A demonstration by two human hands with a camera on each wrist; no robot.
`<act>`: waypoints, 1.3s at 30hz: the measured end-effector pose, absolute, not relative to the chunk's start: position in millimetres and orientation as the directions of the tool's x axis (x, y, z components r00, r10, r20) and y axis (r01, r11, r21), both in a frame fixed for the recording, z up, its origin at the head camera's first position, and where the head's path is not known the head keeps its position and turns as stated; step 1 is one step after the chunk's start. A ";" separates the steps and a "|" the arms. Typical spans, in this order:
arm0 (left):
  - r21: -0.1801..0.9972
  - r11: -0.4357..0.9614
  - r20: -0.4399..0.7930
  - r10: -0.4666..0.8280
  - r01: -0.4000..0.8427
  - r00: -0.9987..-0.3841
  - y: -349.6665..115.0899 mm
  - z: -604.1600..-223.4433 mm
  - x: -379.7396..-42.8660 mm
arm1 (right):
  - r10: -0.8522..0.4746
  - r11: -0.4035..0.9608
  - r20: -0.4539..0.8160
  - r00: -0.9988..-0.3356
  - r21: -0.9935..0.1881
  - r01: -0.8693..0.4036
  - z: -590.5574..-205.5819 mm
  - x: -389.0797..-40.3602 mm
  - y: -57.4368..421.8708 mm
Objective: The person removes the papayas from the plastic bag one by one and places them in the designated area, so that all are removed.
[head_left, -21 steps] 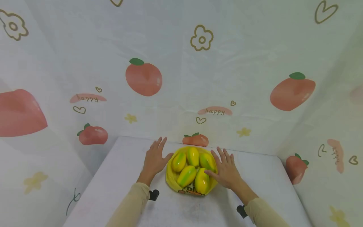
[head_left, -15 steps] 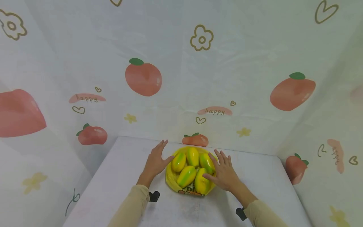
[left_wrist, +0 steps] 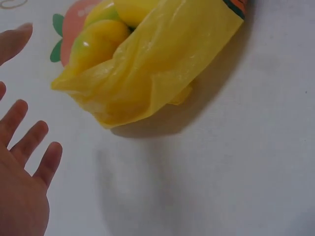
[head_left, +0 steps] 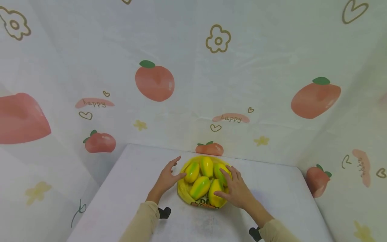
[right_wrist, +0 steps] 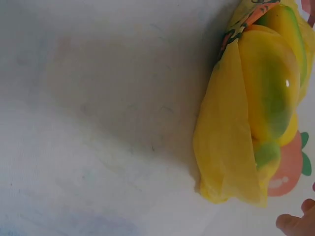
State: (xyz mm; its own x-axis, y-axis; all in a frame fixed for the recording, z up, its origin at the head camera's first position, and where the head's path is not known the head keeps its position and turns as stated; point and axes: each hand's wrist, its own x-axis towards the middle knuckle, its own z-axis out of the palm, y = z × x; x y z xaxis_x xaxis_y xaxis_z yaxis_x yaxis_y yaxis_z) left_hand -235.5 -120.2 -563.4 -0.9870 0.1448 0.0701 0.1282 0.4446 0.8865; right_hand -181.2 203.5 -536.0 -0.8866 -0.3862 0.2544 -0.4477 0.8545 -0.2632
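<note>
Several shiny yellow-green mangoes [head_left: 200, 187] lie in a round, rolled-down yellow plastic bag [head_left: 183, 192] on the white table. My left hand [head_left: 163, 180] is at the bag's left side, fingers slightly bent and thumb pointing at the rim; in the left wrist view a gap shows between this hand [left_wrist: 22, 182] and the bag [left_wrist: 152, 83]. From the right, my right hand [head_left: 239, 190] reaches over the bag's edge, fingers spread. Its thumb overlaps the front right mango [head_left: 215, 198] in the head view. Only a few fingertips [right_wrist: 295, 223] show in the right wrist view.
White cloth walls [head_left: 181, 127] printed with red fruit, hearts and flowers rise behind and on both sides of the table [head_left: 127, 188]. A black heart print [head_left: 164, 212] lies near the left cuff, another black print [head_left: 255, 233] near the right cuff.
Both hands have come lower. The right has moved left over the bag's edge, and the left hand's fingers have drawn closer together. The mangoes and bag stay put; the head view has shifted slightly.
</note>
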 end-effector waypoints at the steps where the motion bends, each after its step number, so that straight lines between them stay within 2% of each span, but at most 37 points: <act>1: 0.890 0.439 0.070 0.144 0.127 -0.987 -120.0 -565.7 -235.6 | -0.386 0.852 0.257 -0.886 -0.269 -0.450 -536.1 -180.8 202.9; 6: 0.893 0.435 0.060 0.144 0.117 -0.988 -117.1 -576.5 -236.1 | -0.372 0.835 0.244 -0.895 -0.333 -0.438 -534.9 -178.1 200.1; 13: 0.915 0.396 0.017 0.160 0.079 -0.987 -111.6 -585.8 -234.8 | -0.318 0.822 0.169 -0.933 -0.441 -0.360 -533.4 -173.5 196.2; 22: 0.908 0.416 -0.038 0.186 0.043 -0.982 -109.6 -598.6 -229.4 | -0.250 0.775 0.097 -0.963 -0.576 -0.259 -537.2 -166.9 185.7; 29: 0.914 0.402 -0.029 0.195 0.052 -0.980 -112.8 -603.6 -232.3 | -0.215 0.775 0.078 -0.974 -0.593 -0.218 -544.3 -164.5 181.5; 39: 0.946 0.323 -0.089 0.163 -0.032 -0.983 -115.9 -614.7 -237.2 | -0.211 0.762 0.026 -0.977 -0.622 -0.181 -547.4 -156.9 176.6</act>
State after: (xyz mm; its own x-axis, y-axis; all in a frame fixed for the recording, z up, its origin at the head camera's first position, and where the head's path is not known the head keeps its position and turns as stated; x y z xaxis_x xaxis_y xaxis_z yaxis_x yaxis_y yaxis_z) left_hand -237.2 -115.9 -614.7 -0.9827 0.1625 -0.0887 -0.0319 0.3235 0.9457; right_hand -156.9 176.6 -547.4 -0.9771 -0.2112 0.0260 -0.1812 0.7616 -0.6222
